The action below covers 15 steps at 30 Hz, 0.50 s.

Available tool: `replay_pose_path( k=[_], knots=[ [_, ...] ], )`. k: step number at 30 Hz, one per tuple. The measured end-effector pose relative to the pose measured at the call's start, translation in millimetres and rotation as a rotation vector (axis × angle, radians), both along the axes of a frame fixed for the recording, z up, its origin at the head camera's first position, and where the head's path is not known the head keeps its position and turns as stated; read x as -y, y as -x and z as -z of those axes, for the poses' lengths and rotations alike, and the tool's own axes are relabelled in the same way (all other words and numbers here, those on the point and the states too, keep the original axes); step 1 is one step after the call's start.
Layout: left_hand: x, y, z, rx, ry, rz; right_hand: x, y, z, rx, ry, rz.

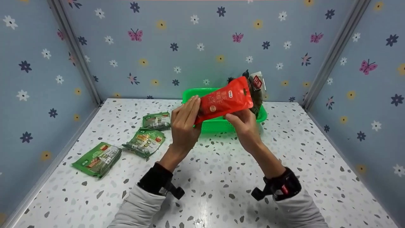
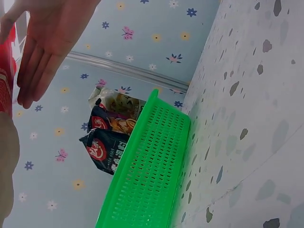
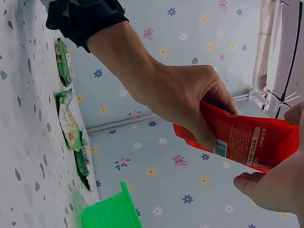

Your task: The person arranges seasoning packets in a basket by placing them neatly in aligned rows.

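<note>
A shiny red food pouch (image 1: 224,98) with white print and a hang hole is tilted up above a green basket (image 1: 218,126). My left hand (image 1: 186,122) grips its left end, thumb on one face and fingers on the other, as the right wrist view shows. At the pouch's other end is my right hand (image 1: 248,129), partly hidden behind it in the head view. The left wrist view shows the right hand's fingers (image 2: 38,71) straight, with the palm facing the pouch. Dark packets (image 1: 257,91) stand upright in the basket's right end.
Several green food packets, including a front one (image 1: 98,159), a middle one (image 1: 146,142) and a back one (image 1: 156,121), lie on the left of the speckled white table (image 1: 221,183). Flower-patterned walls (image 1: 202,41) enclose the back and sides. The basket stands near the back wall.
</note>
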<state>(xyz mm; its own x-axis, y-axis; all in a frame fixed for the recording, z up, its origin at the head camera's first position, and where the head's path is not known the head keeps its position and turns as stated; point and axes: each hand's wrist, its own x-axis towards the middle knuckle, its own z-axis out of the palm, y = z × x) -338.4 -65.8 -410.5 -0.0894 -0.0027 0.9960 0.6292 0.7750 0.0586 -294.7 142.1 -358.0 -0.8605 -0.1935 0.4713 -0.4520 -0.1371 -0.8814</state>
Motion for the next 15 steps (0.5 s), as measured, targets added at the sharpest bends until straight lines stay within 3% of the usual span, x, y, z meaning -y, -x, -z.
replay_pose_path(
  k=[7,11,15],
  knots=[
    [-5.1,-4.0,1.9,-0.047,0.062,-0.072,9.1,-1.2,-3.0,0.173,0.238,-0.063],
    [-10.2,-5.8,6.3,-0.063,0.131,-0.105,12.8,-0.6,-3.3,0.267,0.314,0.0],
    [-14.6,-6.8,9.5,-0.061,0.176,-0.125,12.3,1.0,-2.8,0.296,0.338,0.059]
  ],
)
